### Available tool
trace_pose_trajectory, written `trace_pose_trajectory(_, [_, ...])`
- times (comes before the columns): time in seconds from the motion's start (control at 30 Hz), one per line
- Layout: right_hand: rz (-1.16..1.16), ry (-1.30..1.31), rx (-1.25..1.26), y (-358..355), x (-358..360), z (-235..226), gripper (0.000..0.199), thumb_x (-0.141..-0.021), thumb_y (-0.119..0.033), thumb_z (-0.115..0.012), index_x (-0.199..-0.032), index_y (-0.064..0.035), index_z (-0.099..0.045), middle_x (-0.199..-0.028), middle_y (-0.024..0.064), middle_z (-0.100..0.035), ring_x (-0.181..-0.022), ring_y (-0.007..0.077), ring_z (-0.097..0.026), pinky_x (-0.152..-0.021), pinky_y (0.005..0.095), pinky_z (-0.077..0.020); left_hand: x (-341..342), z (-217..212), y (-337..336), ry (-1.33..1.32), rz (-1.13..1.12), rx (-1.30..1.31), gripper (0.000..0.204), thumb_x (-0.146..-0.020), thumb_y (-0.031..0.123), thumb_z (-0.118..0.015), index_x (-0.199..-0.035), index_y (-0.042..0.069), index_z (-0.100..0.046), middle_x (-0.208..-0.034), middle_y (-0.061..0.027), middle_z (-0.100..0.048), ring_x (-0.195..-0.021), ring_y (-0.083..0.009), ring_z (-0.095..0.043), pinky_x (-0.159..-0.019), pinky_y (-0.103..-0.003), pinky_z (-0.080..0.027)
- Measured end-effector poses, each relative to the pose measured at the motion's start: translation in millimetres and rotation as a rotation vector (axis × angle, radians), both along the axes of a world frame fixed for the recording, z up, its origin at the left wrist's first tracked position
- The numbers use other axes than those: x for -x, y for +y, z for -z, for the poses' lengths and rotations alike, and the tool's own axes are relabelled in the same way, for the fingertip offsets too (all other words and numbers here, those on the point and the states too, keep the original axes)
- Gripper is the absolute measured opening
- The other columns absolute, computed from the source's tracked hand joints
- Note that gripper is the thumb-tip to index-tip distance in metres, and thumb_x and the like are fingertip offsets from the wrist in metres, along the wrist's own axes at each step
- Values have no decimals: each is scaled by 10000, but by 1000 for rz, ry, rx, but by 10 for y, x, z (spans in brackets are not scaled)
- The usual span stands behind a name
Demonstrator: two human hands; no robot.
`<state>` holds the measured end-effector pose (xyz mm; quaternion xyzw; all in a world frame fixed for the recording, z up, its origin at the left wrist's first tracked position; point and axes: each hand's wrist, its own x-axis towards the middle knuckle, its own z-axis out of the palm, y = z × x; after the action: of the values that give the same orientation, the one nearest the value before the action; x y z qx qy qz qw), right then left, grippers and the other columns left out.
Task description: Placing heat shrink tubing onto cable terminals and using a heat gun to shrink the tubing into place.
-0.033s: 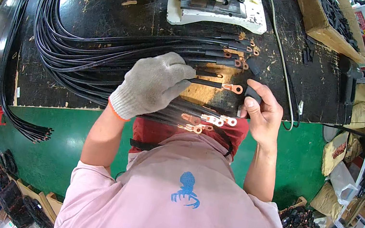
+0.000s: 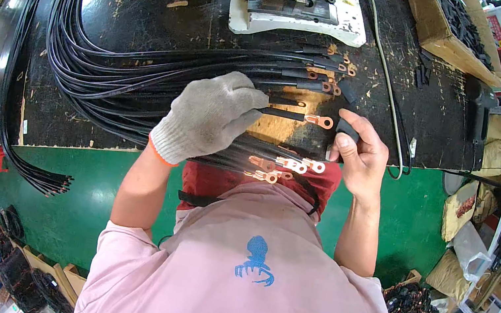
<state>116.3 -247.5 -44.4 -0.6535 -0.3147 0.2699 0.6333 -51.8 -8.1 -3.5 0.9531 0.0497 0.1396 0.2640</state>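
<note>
Just inside the near edge of the worktop [image 2: 438,116], the gloved left hand [image 2: 215,110] pinches a black cable [image 2: 285,114] between thumb and fingers, its copper ring [image 2: 320,121] pointing right. Beside that ring, the bare right hand [image 2: 365,151] pinches a small black sleeve [image 2: 347,133]; whether they touch I cannot tell. A cardboard box [image 2: 442,39] stands near the worktop's right edge.

Cables [image 2: 89,64] block L, machine [image 2: 296,28] ahead; gap btwn cord [image 2: 386,61] & box [image 2: 453,50].
</note>
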Motion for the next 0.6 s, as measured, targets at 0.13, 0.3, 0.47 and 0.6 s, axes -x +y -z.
trace_pose_trajectory(0.13, [11,71,-13,-16,-3,33,348,-974,-47,-661,-1309,31,-610,-941,70,-643,-687,95,-612,-600,229,-524,-2,4,1,9,-2,-17,190,-893,199,-672,-1035,83,-718,-973,-114,-678,-854,-313,-687,-696,-399,-563])
trace_pose_trajectory(0.3, [16,98,-19,-17,5,23,329,-981,-48,-651,-1294,43,-613,-886,80,-681,-731,122,-660,-647,258,-578,0,-6,3,25,3,-23,193,-896,204,-665,-1041,88,-719,-967,-115,-674,-850,-313,-687,-690,-401,-565])
trace_pose_trajectory(0.47, [24,61,-33,-2,14,27,348,-982,-84,-657,-1301,47,-608,-898,97,-695,-735,134,-675,-662,264,-588,4,-6,2,5,4,-19,188,-891,205,-664,-1033,93,-715,-955,-113,-670,-838,-310,-687,-681,-406,-563])
trace_pose_trajectory(0.6, [23,51,-25,-13,8,19,328,-984,-43,-642,-1297,51,-609,-926,111,-707,-787,147,-695,-681,276,-602,2,-6,-4,8,-3,-23,186,-892,205,-664,-1031,93,-715,-951,-111,-670,-832,-310,-687,-678,-403,-563])
